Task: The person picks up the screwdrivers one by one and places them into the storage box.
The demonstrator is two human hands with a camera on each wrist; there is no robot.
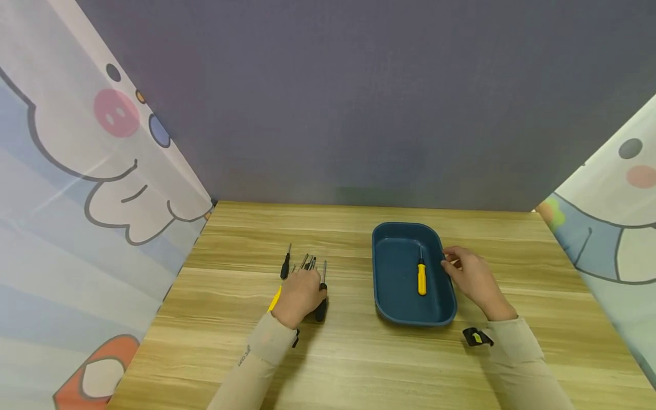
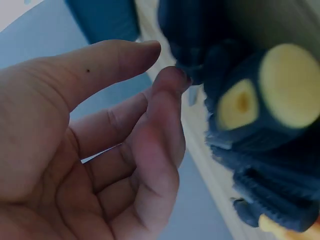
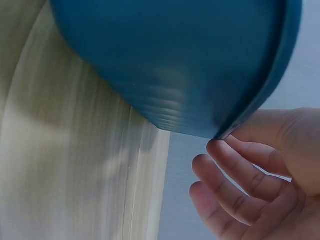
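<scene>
The left hand (image 1: pixel 299 296) is lying over a cluster of screwdrivers (image 1: pixel 307 267) on the table (image 1: pixel 359 353), their shafts fanning out beyond the knuckles and one black handle (image 1: pixel 321 307) sticking out at the hand's right edge. A sliver of yellow handle (image 1: pixel 275 300) is showing at its left side. In the left wrist view the fingers (image 2: pixel 150 135) are bending loosely beside the ribbed handle ends (image 2: pixel 260 125) (whether they are actually closing on one I cannot tell), probably because the tools are lying too close together to pick one cleanly.

To the right, the tray (image 1: pixel 389 307) is holding one yellow screwdriver (image 1: pixel 421 276), lying lengthwise just left of the right hand (image 1: pixel 474 279). That hand's fingertips (image 3: pixel 220 147) are touching the tray's rim with fingers only gently bent, gripping nothing, seemingly to steady it.
</scene>
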